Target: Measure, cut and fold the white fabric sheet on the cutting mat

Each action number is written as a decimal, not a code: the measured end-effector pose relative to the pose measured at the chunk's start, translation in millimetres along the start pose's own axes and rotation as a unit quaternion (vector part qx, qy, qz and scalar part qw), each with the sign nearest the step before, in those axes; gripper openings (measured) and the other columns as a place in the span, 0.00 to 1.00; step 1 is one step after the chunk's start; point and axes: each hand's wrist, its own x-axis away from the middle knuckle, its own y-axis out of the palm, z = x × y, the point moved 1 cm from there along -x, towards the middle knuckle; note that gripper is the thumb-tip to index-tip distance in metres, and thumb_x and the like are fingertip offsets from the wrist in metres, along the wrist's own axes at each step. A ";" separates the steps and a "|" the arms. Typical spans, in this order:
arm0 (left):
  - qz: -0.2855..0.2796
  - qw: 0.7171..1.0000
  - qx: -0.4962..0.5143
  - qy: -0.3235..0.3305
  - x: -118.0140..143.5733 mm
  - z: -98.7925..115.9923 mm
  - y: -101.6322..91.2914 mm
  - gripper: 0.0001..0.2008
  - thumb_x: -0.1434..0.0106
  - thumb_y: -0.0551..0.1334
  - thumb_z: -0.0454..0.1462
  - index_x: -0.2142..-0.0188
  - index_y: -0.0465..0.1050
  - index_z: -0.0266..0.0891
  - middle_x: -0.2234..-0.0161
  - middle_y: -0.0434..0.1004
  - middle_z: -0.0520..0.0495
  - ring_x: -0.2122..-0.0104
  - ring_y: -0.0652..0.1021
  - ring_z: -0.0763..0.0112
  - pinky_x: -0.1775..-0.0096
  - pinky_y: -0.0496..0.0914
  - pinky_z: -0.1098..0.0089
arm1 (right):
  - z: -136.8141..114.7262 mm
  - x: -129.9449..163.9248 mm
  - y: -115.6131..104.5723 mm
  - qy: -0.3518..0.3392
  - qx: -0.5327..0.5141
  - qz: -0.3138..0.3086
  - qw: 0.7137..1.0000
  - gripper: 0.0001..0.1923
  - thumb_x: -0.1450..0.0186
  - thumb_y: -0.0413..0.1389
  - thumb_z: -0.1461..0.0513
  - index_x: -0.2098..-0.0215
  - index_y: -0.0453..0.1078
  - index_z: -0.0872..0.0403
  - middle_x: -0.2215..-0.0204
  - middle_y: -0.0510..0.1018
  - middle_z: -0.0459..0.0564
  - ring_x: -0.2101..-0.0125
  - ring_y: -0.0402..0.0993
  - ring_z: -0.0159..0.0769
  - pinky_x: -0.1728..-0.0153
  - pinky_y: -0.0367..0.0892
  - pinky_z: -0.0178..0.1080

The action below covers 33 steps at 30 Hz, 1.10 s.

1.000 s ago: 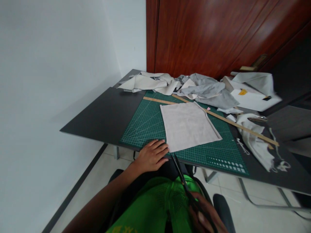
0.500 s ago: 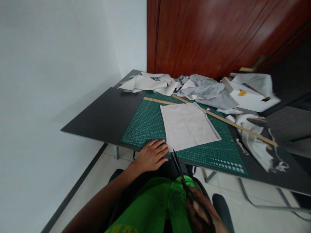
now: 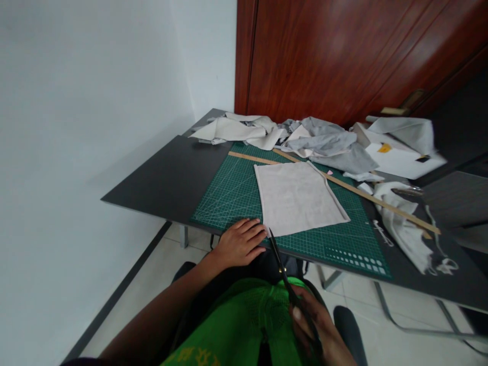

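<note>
A pale square piece of cloth [image 3: 301, 198] with folded side edges lies flat on a green cutting mat [image 3: 229, 198]. My left hand [image 3: 243, 243] rests flat at the cloth's near left corner, fingers stretched out and pressing on it. In my right hand [image 3: 310, 315] is a pair of long black scissors [image 3: 281, 267], gripped by the handles. Their blades are together and the tips touch the cloth's near edge, just right of my left fingertips. Whether a cut has been made there is too small to tell.
Two wooden rulers [image 3: 375, 200] lie partly beside and behind the cloth. Heaped grey and white fabric [image 3: 324, 136] covers the table's far side. To the right stand a white box [image 3: 400, 152] and more pale cloth [image 3: 400, 223]. A wall borders the table on the left.
The scissor blades, slightly apart before, have come together at the cloth's near edge. My left hand stays on the corner. The whole view has shifted a little.
</note>
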 end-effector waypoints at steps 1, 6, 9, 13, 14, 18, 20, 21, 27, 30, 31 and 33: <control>0.004 1.000 -0.002 0.000 0.6 -0.1 0.9 0.22 0.29 0.61 0.47 0.41 0.74 0.40 0.41 0.78 0.43 0.37 0.72 0.56 0.36 0.64 0.54 | 1.0 -2.0 0.1 0.005 0.006 -0.003 1.000 0.34 0.39 0.65 0.41 0.41 0.72 0.47 0.75 0.73 0.43 0.83 0.61 0.28 0.81 0.61 0.33; 0.014 1.000 -0.006 0.006 2.6 0.0 4.3 0.22 0.28 0.60 0.47 0.41 0.74 0.38 0.41 0.77 0.42 0.37 0.73 0.55 0.35 0.64 0.54 | 8.6 -3.5 2.3 0.012 -0.009 0.036 0.999 0.36 0.40 0.65 0.40 0.40 0.70 0.47 0.78 0.65 0.39 0.83 0.55 0.26 0.83 0.57 0.31; 0.005 1.000 -0.005 -0.001 2.7 0.4 4.8 0.23 0.29 0.61 0.47 0.40 0.74 0.38 0.41 0.77 0.42 0.37 0.72 0.55 0.35 0.64 0.53 | 10.3 -0.7 4.8 0.012 -0.018 0.043 0.999 0.35 0.40 0.65 0.41 0.41 0.71 0.46 0.77 0.68 0.40 0.82 0.58 0.28 0.82 0.58 0.32; -0.001 1.000 -0.002 -0.003 2.5 1.3 4.0 0.23 0.29 0.61 0.47 0.40 0.74 0.38 0.40 0.77 0.41 0.36 0.71 0.56 0.34 0.63 0.54 | 5.2 3.0 5.3 0.023 0.004 0.050 0.998 0.36 0.41 0.66 0.41 0.39 0.71 0.45 0.75 0.72 0.42 0.82 0.63 0.29 0.81 0.63 0.33; 0.000 1.000 -0.003 -0.003 2.3 1.4 3.9 0.23 0.29 0.61 0.47 0.40 0.73 0.38 0.41 0.77 0.41 0.36 0.71 0.56 0.34 0.63 0.54 | 3.4 3.8 4.7 0.027 0.007 0.050 0.998 0.36 0.42 0.67 0.41 0.40 0.72 0.45 0.74 0.74 0.44 0.81 0.65 0.30 0.80 0.65 0.34; 0.018 1.000 -0.009 0.000 1.3 1.9 3.4 0.23 0.28 0.60 0.48 0.41 0.74 0.38 0.41 0.78 0.43 0.37 0.73 0.57 0.35 0.65 0.55 | 0.4 5.8 1.5 0.036 0.008 0.046 0.998 0.33 0.44 0.67 0.40 0.44 0.76 0.42 0.68 0.80 0.48 0.80 0.70 0.35 0.78 0.69 0.39; 0.035 0.999 -0.014 0.005 0.8 2.2 2.7 0.22 0.27 0.59 0.48 0.43 0.75 0.37 0.42 0.79 0.43 0.39 0.74 0.57 0.35 0.65 0.55 | 2.1 5.6 -0.1 0.042 0.009 0.050 0.998 0.33 0.44 0.68 0.41 0.44 0.76 0.42 0.68 0.80 0.48 0.82 0.68 0.33 0.80 0.67 0.37; 0.043 0.999 -0.016 0.008 0.5 2.3 2.4 0.22 0.27 0.59 0.48 0.43 0.75 0.36 0.42 0.79 0.44 0.39 0.75 0.56 0.36 0.66 0.55 | 3.4 5.3 -0.7 0.045 0.011 0.053 0.998 0.33 0.44 0.68 0.41 0.44 0.76 0.43 0.68 0.80 0.48 0.82 0.67 0.31 0.81 0.65 0.35; 0.043 0.999 -0.019 0.013 1.2 2.0 3.1 0.22 0.27 0.59 0.48 0.43 0.75 0.36 0.42 0.79 0.43 0.39 0.75 0.56 0.36 0.66 0.55 | 9.1 4.8 0.8 0.053 0.012 0.059 0.997 0.37 0.46 0.68 0.38 0.44 0.75 0.45 0.71 0.78 0.47 0.83 0.65 0.29 0.82 0.65 0.34; 0.038 0.999 -0.020 0.011 2.0 1.6 4.7 0.22 0.27 0.59 0.49 0.42 0.75 0.36 0.42 0.79 0.42 0.38 0.74 0.56 0.36 0.66 0.55 | 9.3 4.7 0.4 0.045 0.004 0.061 0.997 0.38 0.46 0.69 0.39 0.43 0.74 0.45 0.67 0.80 0.49 0.81 0.69 0.31 0.80 0.68 0.36; 0.036 0.999 -0.021 0.011 2.1 1.5 5.1 0.23 0.27 0.59 0.49 0.42 0.75 0.36 0.42 0.79 0.42 0.38 0.74 0.56 0.36 0.65 0.55 | 9.5 4.1 -0.5 0.049 0.005 0.052 0.997 0.38 0.46 0.69 0.39 0.43 0.74 0.46 0.67 0.80 0.49 0.81 0.68 0.30 0.80 0.68 0.35; 0.030 0.999 -0.022 0.010 2.3 1.5 5.7 0.23 0.27 0.59 0.49 0.42 0.75 0.36 0.42 0.78 0.42 0.38 0.74 0.56 0.35 0.65 0.55 | 9.9 2.5 -3.4 0.062 0.011 0.034 0.997 0.38 0.44 0.68 0.40 0.41 0.73 0.47 0.70 0.79 0.48 0.82 0.66 0.28 0.81 0.65 0.33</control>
